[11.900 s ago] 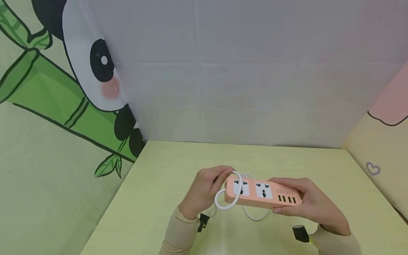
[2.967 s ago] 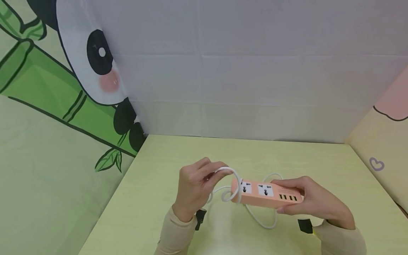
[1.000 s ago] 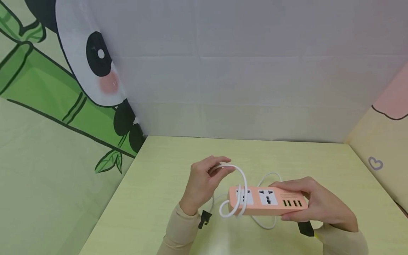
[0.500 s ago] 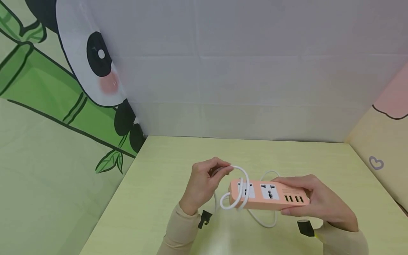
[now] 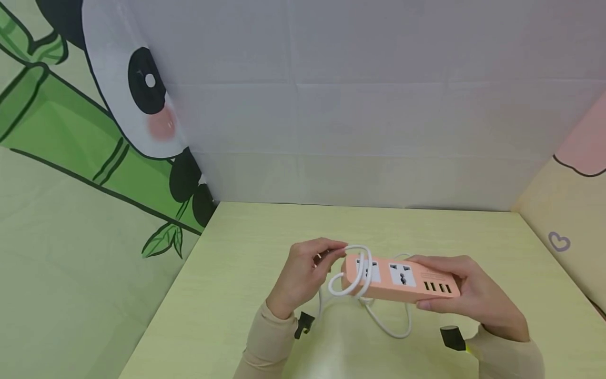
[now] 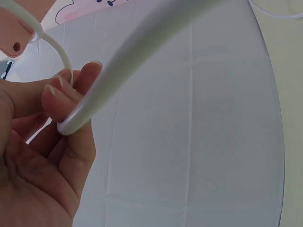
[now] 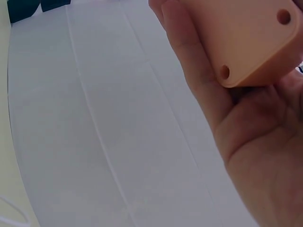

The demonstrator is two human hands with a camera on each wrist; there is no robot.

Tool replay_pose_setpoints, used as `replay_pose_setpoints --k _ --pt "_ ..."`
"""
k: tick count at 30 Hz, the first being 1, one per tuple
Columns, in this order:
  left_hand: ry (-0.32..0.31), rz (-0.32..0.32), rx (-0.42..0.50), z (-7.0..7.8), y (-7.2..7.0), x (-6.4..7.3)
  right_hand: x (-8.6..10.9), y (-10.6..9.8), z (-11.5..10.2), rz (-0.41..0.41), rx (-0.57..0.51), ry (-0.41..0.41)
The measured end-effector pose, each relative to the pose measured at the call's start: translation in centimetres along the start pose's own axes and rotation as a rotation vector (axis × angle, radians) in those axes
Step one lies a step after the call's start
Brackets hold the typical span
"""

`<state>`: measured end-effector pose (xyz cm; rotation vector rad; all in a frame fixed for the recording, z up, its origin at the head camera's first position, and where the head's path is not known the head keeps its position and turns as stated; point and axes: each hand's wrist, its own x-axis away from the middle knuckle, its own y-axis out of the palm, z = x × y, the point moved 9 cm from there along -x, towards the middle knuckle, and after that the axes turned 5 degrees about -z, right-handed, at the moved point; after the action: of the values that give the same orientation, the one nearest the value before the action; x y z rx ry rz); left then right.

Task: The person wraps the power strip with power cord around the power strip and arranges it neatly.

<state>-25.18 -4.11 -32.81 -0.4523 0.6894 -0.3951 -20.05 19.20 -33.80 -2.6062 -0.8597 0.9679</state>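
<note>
In the head view my right hand point(image 5: 487, 300) grips the right end of a peach power strip point(image 5: 418, 276), thumb on the near side and fingers along the far side. White cord point(image 5: 370, 266) loops over the strip's left end, crossing the leftmost socket. With thumb and fingertips, my left hand point(image 5: 300, 273) pinches this cord just left of the strip. The left wrist view shows the cord point(image 6: 137, 56) running thickly past the fingertips, and a corner of the strip point(image 6: 14, 33) at upper left. Seen in the right wrist view, the strip's underside point(image 7: 246, 38) has small round holes.
Slack cord point(image 5: 393, 336) hangs in a loop below the strip, over the pale yellow-green table point(image 5: 255, 237). A black wrist camera point(image 5: 304, 323) sits by the left sleeve, another black camera point(image 5: 453, 338) by the right. Grey sheeting point(image 5: 360, 131) stands behind the table.
Two strands of cord now cross the strip's left end, where one loop crossed earlier. Over the last second the strip has risen slightly and the left hand has come nearer to it.
</note>
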Motion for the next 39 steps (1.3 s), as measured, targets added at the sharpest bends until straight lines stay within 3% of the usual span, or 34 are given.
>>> replay_pose_setpoints --k 3,12,20,28,39 --pt "-0.027 -0.03 0.001 -0.3 0.4 0.0 0.0 -0.3 0.2 0.03 0.003 0.014" --pt "-0.218 -0.12 0.094 -1.7 1.9 0.1 0.0 -0.8 0.4 0.092 0.001 0.021" --pt "-0.213 -0.238 0.012 -1.5 3.6 0.2 0.5 -1.5 0.6 0.158 0.083 0.119" --pt "-0.258 -0.269 0.029 -1.6 4.3 0.3 0.7 -2.2 1.4 0.238 0.165 0.251" --pt "-0.271 -0.313 0.056 -0.9 5.1 0.4 0.8 -2.8 1.9 0.322 0.154 0.266"
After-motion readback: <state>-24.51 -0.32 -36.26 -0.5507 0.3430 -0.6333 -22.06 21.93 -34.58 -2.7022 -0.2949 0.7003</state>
